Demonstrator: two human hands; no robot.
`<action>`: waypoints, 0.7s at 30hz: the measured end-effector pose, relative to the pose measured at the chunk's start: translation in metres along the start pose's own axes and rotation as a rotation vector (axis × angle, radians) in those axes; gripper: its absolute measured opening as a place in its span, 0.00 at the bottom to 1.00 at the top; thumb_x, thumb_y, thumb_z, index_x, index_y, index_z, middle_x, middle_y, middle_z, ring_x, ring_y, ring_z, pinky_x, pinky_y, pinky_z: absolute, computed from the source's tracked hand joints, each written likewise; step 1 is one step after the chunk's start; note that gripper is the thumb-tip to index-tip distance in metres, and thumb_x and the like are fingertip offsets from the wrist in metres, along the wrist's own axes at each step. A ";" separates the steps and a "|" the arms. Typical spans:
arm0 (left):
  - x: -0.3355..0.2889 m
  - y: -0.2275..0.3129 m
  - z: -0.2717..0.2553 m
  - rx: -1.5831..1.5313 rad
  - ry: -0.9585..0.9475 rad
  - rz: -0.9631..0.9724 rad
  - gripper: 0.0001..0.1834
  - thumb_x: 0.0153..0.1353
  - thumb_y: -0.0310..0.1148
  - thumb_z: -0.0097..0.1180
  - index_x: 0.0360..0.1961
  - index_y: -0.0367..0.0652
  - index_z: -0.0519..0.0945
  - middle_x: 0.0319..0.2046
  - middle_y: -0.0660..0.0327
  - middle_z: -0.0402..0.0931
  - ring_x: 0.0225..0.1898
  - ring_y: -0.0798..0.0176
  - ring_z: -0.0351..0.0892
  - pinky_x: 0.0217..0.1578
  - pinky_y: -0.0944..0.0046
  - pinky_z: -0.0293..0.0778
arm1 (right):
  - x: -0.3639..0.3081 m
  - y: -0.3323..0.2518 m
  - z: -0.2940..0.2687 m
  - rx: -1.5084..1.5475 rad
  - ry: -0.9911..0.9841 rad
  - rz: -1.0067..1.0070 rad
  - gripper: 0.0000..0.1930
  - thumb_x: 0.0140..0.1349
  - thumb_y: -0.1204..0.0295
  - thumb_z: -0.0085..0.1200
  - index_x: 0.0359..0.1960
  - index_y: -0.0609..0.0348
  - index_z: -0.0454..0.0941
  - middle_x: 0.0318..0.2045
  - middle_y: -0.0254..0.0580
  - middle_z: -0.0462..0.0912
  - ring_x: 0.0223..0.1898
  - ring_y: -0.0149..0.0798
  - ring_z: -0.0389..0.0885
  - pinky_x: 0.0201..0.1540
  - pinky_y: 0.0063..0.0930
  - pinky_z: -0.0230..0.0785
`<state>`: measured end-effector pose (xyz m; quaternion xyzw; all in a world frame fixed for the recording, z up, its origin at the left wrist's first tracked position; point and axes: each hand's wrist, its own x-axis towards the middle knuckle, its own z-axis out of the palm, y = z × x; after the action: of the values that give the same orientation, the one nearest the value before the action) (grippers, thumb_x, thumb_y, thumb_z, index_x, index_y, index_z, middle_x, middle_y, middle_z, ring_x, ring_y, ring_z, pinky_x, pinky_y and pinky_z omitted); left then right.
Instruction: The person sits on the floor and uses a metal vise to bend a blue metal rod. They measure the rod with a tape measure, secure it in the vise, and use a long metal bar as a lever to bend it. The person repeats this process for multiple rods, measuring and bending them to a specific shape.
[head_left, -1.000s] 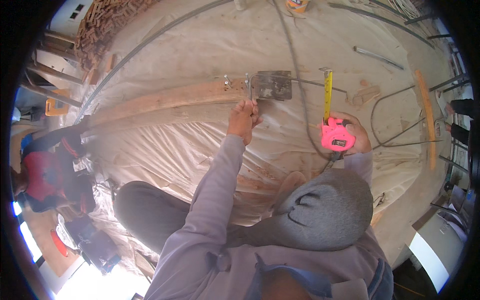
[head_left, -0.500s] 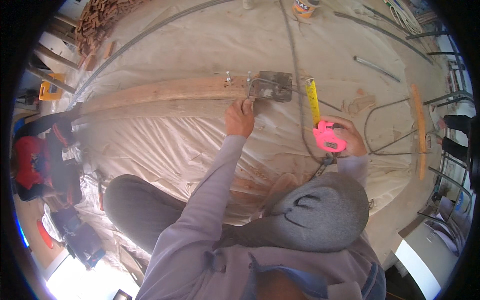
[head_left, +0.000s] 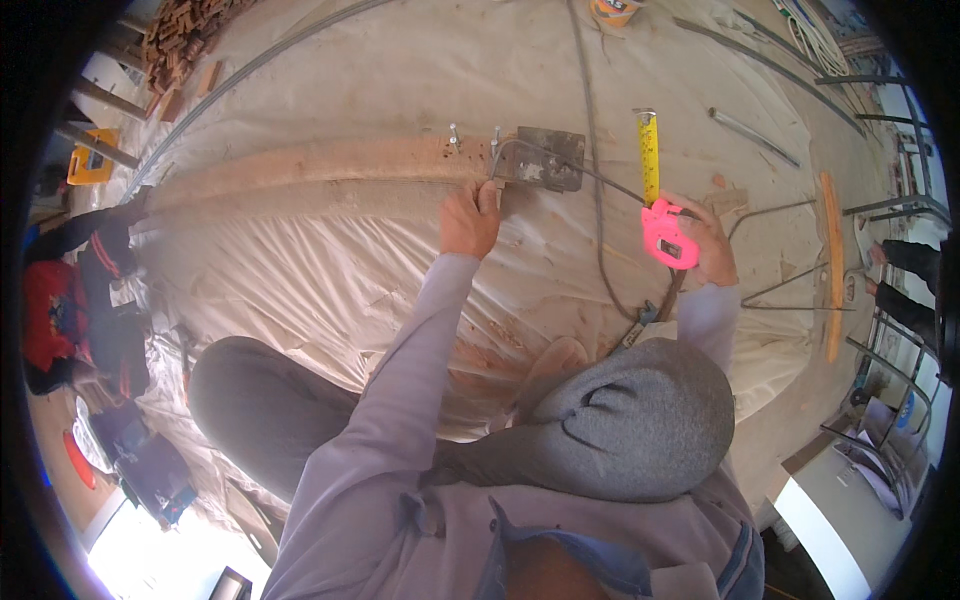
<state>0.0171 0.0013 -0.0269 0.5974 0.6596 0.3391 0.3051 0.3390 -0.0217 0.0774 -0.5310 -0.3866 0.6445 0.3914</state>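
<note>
My left hand (head_left: 470, 218) is closed at the near edge of a long wooden beam (head_left: 330, 160), its thumb and fingers pinching the short bent end of a thin metal rod (head_left: 601, 176). The rod arches over a dark, stained metal plate (head_left: 553, 160) at the beam's right end and runs on to the right. Two bolts (head_left: 454, 136) stand upright on the beam, left of the plate. In my right hand (head_left: 712, 245) is a pink tape measure (head_left: 668, 236). A short length of its yellow blade (head_left: 649, 155) points away from me, apart from the plate.
Plastic sheeting (head_left: 420, 80) covers the floor. Long bars (head_left: 590, 150) and a short metal tube (head_left: 752, 137) lie around the beam. A wood strip (head_left: 834, 265) lies at right. Another person (head_left: 60, 310) is at the far left; someone's legs (head_left: 905, 285) show at right.
The tape measure has moved right and away from me in my right hand, its blade now upright in view. My left hand has shifted slightly left and stays at the rod's end.
</note>
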 end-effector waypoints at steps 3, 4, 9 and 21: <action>-0.005 0.010 -0.006 -0.105 0.043 -0.080 0.17 0.62 0.33 0.50 0.48 0.34 0.68 0.16 0.54 0.74 0.21 0.54 0.76 0.29 0.56 0.72 | -0.003 -0.006 -0.003 -0.123 -0.068 0.031 0.23 0.55 0.72 0.51 0.53 0.71 0.71 0.43 0.48 0.80 0.43 0.34 0.78 0.48 0.23 0.70; -0.004 0.012 -0.008 -0.108 0.049 -0.046 0.19 0.62 0.32 0.50 0.51 0.35 0.65 0.17 0.54 0.74 0.21 0.55 0.76 0.29 0.57 0.72 | -0.004 -0.008 -0.002 -0.165 -0.083 0.049 0.23 0.54 0.72 0.51 0.52 0.70 0.72 0.42 0.46 0.80 0.41 0.33 0.78 0.46 0.22 0.70; 0.000 0.010 -0.006 -0.247 -0.017 -0.100 0.23 0.59 0.28 0.50 0.57 0.42 0.64 0.24 0.44 0.76 0.26 0.42 0.76 0.32 0.54 0.71 | -0.009 -0.030 0.013 -0.495 -0.248 0.144 0.21 0.55 0.68 0.55 0.49 0.67 0.76 0.33 0.37 0.81 0.31 0.26 0.75 0.34 0.18 0.68; 0.006 0.013 -0.006 -0.023 -0.103 0.014 0.26 0.61 0.29 0.46 0.62 0.54 0.63 0.44 0.46 0.76 0.41 0.37 0.75 0.42 0.47 0.71 | 0.009 -0.052 0.043 -0.887 -0.345 0.187 0.23 0.54 0.65 0.56 0.50 0.63 0.76 0.29 0.37 0.81 0.27 0.26 0.75 0.29 0.20 0.68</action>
<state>0.0194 0.0076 -0.0132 0.6152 0.6349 0.3173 0.3431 0.2999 0.0037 0.1274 -0.5644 -0.6341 0.5285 -0.0023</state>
